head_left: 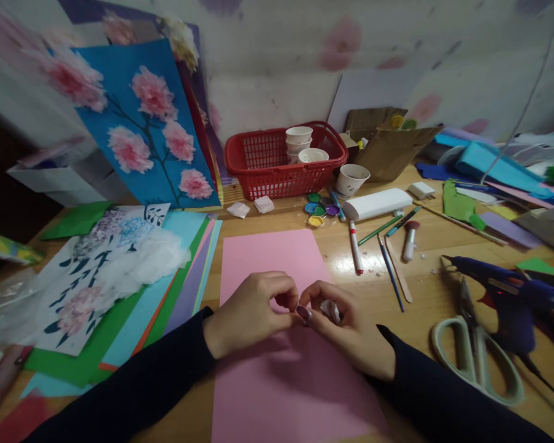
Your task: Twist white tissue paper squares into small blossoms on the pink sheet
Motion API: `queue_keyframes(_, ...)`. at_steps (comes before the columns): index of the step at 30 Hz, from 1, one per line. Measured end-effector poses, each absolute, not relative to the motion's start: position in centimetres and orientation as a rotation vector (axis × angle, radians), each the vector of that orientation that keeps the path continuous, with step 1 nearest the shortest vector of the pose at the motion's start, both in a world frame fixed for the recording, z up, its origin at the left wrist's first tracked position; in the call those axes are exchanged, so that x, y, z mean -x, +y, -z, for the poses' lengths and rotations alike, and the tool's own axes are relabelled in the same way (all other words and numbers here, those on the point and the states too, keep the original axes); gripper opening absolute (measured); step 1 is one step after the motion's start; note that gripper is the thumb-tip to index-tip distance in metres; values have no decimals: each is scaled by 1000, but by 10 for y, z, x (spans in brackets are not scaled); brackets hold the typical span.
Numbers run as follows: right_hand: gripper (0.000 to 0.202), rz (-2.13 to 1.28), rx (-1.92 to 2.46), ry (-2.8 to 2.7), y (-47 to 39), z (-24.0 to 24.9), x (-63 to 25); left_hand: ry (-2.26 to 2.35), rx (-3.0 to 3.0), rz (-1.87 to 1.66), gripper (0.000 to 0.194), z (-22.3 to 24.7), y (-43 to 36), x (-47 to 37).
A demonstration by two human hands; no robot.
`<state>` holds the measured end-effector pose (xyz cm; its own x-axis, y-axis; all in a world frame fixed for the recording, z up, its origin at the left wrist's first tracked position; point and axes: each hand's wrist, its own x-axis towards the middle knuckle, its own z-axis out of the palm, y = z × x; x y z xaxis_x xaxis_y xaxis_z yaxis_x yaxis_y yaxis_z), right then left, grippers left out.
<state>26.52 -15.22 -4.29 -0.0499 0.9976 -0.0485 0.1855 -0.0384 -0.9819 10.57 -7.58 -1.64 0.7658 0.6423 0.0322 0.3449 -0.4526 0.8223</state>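
Above a pink sheet of paper [268, 252], my left hand [258, 304] and my right hand [351, 326] meet fingertip to fingertip. Between them they pinch a small round paint pot [303, 314], its inside dark purplish red. A crumpled bit of white tissue [331, 311] is tucked in the curled fingers of my right hand. Similar small paint pots [317, 211] in green, blue, yellow and purple lie farther back on the table.
Layered coloured papers [184, 295] and white tissue [143, 261] lie left. A flower picture [120, 117] leans behind. A red basket [240, 178] holds paper cups. Brushes, a red-capped marker [356, 246], scissors [466, 357] and a glue gun [503, 283] lie right.
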Motion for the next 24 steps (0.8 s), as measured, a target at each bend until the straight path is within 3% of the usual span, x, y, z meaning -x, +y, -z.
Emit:
queue_keyframes(10, 23, -1269, 1297, -1076, -148, 47, -269, 652, -1610, -440, 18, 14, -68, -101)
queue_keyframes(15, 24, -1314, 1300, -975, -148, 49, -269, 732, -1817, -587, 20, 10, -73, -102)
queue_keyframes(24, 24, -1404, 1107, -788, -148, 49, -267, 856, -1906, -769, 2, 11, -77, -105)
